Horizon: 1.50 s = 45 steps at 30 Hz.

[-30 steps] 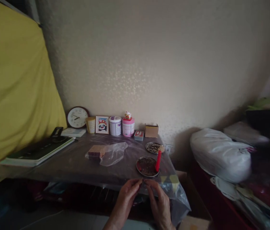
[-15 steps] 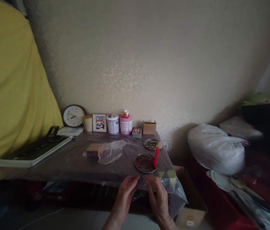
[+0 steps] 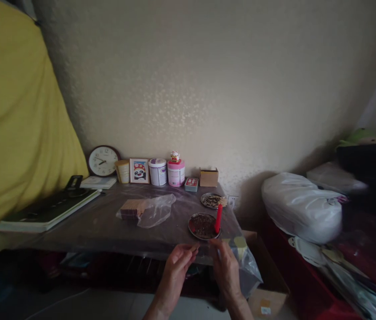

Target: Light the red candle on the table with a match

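At the lower middle of the frame, the left hand (image 3: 176, 266) pinches a small brownish piece (image 3: 195, 247) between thumb and fingers, probably gripped by its end so the rest stays free. Just right of it, the right hand (image 3: 227, 266) has its fingers curled inward; whether they grip anything is too blurred to tell. Directly above, the red candle (image 3: 219, 217) stands at the round tray's (image 3: 203, 238) right edge, the tray presumably there to catch drips.
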Motion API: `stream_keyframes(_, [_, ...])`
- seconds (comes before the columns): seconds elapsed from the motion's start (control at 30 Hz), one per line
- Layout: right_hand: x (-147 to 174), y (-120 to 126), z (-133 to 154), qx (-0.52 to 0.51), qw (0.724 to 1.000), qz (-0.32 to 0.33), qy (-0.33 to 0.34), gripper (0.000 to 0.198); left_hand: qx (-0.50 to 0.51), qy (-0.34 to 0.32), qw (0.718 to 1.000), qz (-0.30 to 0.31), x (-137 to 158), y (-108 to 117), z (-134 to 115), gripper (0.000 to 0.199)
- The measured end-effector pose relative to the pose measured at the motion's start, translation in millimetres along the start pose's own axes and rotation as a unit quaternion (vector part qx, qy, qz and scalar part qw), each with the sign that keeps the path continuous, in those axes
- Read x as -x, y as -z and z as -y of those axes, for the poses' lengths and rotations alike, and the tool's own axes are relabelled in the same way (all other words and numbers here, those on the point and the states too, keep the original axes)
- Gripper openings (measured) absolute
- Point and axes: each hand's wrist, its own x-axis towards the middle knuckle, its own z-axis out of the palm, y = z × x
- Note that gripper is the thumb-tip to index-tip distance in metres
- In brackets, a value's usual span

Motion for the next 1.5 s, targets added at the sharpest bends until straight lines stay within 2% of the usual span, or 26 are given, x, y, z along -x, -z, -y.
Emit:
stream_keyframes(0.13, [-2.4,8.3,-4.5,-0.029,0.997,-0.028,-0.062,0.016,-0.007,0.001,1.000,0.004,3.0,-0.3,-3.1,0.019])
stream_keyframes(0.2, [-2.3,11.5,0.3,-0.049,0.996,-0.038,-0.066,0.016,-0.004,0.004,1.000,-0.002,1.6,0.2,-2.5,0.018])
stream_keyframes(0.43, [2.5,4.7,16.6,-0.094,0.995,-0.025,-0.002,0.011,0.020,-0.012,0.999,0.024,-3.9,3.9,5.2,0.014])
stream_keyframes(0.8, [9.0,-1.0,13.4,-0.076,0.996,-0.006,0.045,0.012,0.022,-0.006,0.999,0.034,-1.3,-4.3,-1.4,0.014])
stream_keyframes(0.93, [3.8,5.0,19.7,-0.073,0.996,-0.020,0.047,0.012,0.019,-0.008,1.000,0.022,-3.6,-0.9,1.7,0.014])
stream_keyframes(1.07, [1.9,14.4,26.9,-0.084,0.994,-0.034,0.057,0.015,0.009,0.005,1.000,-0.021,-7.7,1.9,5.7,0.014])
stream_keyframes(1.17, [3.0,9.0,19.2,-0.064,0.995,0.004,0.080,0.016,0.012,0.005,1.000,-0.018,-6.4,0.5,4.7,0.016])
stream_keyframes(1.23, [2.6,2.1,8.3,-0.028,0.997,0.022,0.064,0.017,0.011,0.001,1.000,0.000,-3.6,-0.6,2.7,0.019])
stream_keyframes(1.3, [1.1,-1.7,-2.9,-0.010,1.000,0.005,0.030,0.017,0.007,0.000,1.000,0.016,-0.9,-0.5,1.1,0.020])
stream_keyframes(1.5, [0.0,5.9,-17.0,-0.066,0.990,-0.030,-0.120,0.021,0.029,-0.005,1.000,0.002,0.0,4.0,0.2,0.018])
